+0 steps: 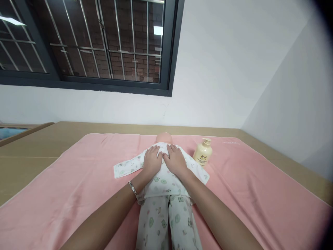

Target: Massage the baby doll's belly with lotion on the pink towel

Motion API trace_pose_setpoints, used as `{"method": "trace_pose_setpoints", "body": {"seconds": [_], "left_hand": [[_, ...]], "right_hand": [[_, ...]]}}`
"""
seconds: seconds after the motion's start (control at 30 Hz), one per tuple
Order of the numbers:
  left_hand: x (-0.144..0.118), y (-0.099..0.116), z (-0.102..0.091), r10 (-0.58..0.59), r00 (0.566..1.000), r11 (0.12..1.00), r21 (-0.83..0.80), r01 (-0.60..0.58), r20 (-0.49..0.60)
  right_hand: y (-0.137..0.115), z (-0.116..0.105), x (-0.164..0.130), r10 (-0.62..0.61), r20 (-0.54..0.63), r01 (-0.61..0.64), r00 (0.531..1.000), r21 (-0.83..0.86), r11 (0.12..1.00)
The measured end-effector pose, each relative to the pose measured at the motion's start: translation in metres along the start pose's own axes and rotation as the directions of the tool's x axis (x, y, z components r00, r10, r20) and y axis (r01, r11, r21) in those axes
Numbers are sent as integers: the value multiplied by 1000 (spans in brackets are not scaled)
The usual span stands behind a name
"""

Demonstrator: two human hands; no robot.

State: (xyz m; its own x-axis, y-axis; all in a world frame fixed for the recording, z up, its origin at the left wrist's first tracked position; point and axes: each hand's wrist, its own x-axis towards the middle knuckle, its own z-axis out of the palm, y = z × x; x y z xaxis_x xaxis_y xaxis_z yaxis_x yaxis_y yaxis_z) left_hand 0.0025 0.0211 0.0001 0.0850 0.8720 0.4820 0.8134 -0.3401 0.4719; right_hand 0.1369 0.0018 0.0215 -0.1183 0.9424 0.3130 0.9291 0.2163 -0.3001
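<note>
A baby doll (pixel 164 138) lies stretched out on a pink sheet (pixel 99 198), only the top part of its bare head showing past the collar. It wears a white long-sleeved top (pixel 165 180) and matching trousers (pixel 156 222), both with a small green print. My left hand (pixel 152 160) rests flat on the left side of the chest, fingers extended, a silvery bracelet on the wrist. On the right side of the chest lies my right hand (pixel 175 159), also flat with fingers stretched. The two thumbs are close together at the middle.
A pale yellow pump bottle (pixel 203 152) stands on the sheet just right of the doll's sleeve. Wooden boarding (pixel 73 126) borders the sheet, with a white wall (pixel 208 69) behind it. A barred window (pixel 109 41) is at upper left.
</note>
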Motion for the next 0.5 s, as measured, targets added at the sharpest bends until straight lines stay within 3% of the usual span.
{"method": "trace_pose_setpoints", "body": {"seconds": [0.23, 0.5], "left_hand": [[-2, 5, -4, -5, 1000, 1000, -13, 5, -9], [-4, 6, -5, 128, 991, 986, 118, -121, -48]], "right_hand": [[-1, -1, -2, -25, -30, 25, 999, -12, 1000], [9, -13, 4, -101, 29, 99, 994, 64, 993]]}}
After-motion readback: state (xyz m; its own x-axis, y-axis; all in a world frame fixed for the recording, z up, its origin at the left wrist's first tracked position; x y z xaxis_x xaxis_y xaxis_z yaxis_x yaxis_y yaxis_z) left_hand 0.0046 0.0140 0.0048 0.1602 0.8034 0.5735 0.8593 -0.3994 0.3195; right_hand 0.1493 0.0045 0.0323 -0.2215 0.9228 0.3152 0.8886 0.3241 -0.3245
